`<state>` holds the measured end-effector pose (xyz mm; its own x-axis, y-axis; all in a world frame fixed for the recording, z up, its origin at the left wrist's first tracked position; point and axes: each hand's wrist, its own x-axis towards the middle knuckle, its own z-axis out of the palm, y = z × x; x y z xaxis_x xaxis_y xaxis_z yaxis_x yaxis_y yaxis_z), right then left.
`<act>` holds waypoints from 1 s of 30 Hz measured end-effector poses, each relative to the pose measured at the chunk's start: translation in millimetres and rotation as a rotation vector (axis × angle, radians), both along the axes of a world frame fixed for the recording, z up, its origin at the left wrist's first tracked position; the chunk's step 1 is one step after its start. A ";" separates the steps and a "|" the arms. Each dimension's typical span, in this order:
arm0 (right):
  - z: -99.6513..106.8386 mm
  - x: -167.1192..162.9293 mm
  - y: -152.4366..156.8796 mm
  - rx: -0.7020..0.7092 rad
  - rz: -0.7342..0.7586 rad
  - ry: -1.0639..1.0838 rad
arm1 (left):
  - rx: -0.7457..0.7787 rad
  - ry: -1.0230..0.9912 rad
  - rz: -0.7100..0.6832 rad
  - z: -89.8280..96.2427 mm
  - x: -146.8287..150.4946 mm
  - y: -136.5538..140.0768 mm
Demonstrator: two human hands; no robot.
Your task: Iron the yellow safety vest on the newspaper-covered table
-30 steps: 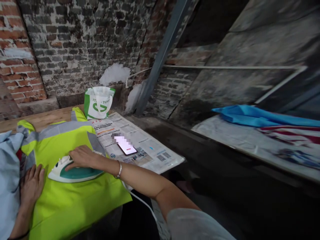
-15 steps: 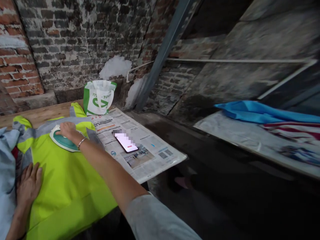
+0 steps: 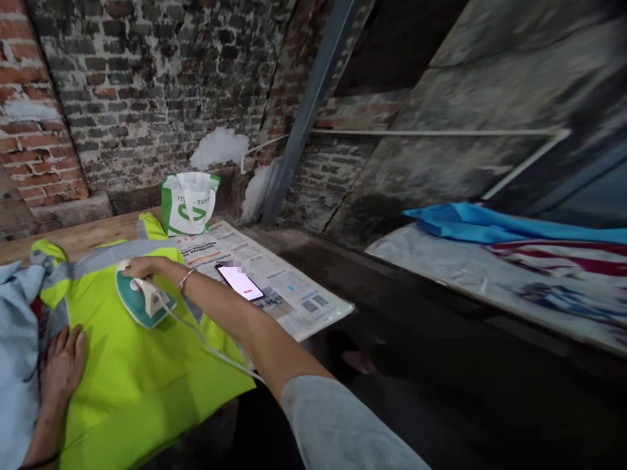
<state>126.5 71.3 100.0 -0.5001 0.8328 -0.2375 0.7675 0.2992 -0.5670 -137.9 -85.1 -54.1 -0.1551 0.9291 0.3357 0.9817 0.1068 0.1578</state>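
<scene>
A fluorescent yellow safety vest [image 3: 132,352] with grey reflective bands lies spread on a wooden table [image 3: 83,236]. My right hand [image 3: 147,267] grips the handle of a white and teal iron [image 3: 142,300], which rests on the vest's upper part, its white cord [image 3: 206,346] trailing toward me. My left hand [image 3: 61,369] lies flat on the vest's left edge, fingers spread, next to a light blue cloth [image 3: 17,352].
A lit phone [image 3: 240,282] lies on a newspaper [image 3: 289,297] at the table's right end. A green and white bag [image 3: 189,203] stands by the brick wall. Across a dark gap, blue and striped fabrics [image 3: 514,228] lie on another surface.
My right hand pushed the iron from the vest's lower middle up toward the collar, then drew it slightly back and turned it. My left hand stayed pressed on the vest.
</scene>
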 end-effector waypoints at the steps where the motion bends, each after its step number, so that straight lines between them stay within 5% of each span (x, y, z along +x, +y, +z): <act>1: -4.3 0.0 -7.9 -0.033 -0.006 0.036 | -0.001 -0.002 -0.002 0.0 0.0 0.2; 5: -23.4 3.6 -37.3 -0.054 -0.043 0.178 | -0.040 -0.044 0.008 7.8 2.5 2.0; 12: -55.9 52.1 -39.7 0.394 -0.245 0.117 | -0.140 -0.141 0.022 28.7 27.1 -10.7; 17: -102.8 68.8 -27.9 0.441 -0.215 -0.071 | -0.042 -0.413 -0.348 13.0 92.7 -19.7; 24: -160.0 64.1 -28.9 0.522 -0.231 -0.071 | 0.143 -0.525 -0.127 1.7 181.2 -1.5; 30: -172.3 68.8 -28.2 0.511 -0.315 -0.099 | 0.062 -0.596 -0.252 24.8 175.1 19.4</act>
